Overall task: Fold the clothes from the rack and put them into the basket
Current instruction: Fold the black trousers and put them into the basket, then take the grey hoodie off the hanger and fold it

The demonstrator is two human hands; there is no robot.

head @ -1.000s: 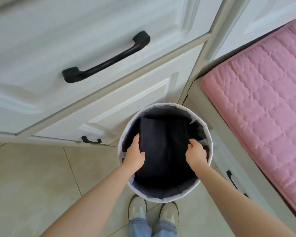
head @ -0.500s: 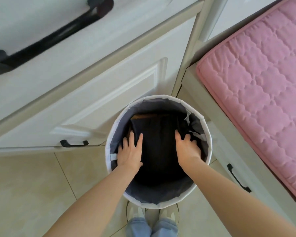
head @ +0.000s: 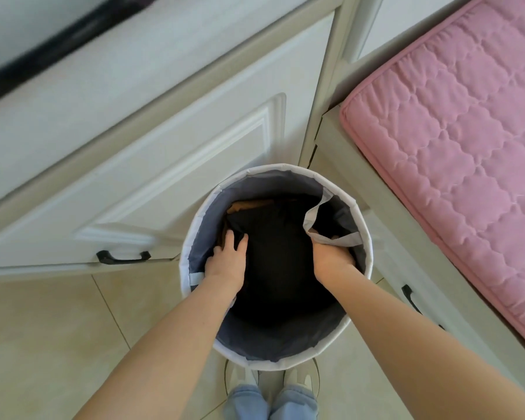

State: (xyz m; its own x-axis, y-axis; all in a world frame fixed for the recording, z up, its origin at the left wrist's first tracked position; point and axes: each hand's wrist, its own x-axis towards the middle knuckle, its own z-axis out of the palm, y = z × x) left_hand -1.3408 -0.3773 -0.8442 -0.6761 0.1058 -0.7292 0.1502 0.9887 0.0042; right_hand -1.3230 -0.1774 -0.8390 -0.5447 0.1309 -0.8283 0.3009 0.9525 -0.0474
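— Where's the dark folded garment [head: 281, 253]?
— Down inside the round fabric basket [head: 362, 228], spread over most of the bottom, flanked by both hands. A sliver of brown fabric [head: 249, 204] peeking out at the far edge, underneath.

— And the basket?
— Standing on the tiled floor [head: 58, 322], in the corner between the white cabinet [head: 152, 140] and the bench with the pink quilted cushion [head: 455, 153]. White outside, grey lining inside. One grey strap handle [head: 319, 225] flopped inward at the right rim.

— Left hand [head: 226, 259]?
— Deep in the basket at the left wall, palm down, fingers [head: 229, 241] spread and nearly straight, pressing on the left edge of the garment. Not curled round anything.

— Right hand [head: 331, 257]?
— At the right wall, back of the hand up, fingertips tucked out of sight under the strap handle. Touching the garment's right side there; gripping or merely pressing — can't tell.

— Anything else down there?
— Pale shoes [head: 238, 375] and blue jean hems just below the near rim. Black drawer pull [head: 123, 256] on the lower cabinet drawer, left of the basket; another small one [head: 411, 298] on the bench front, right of it.
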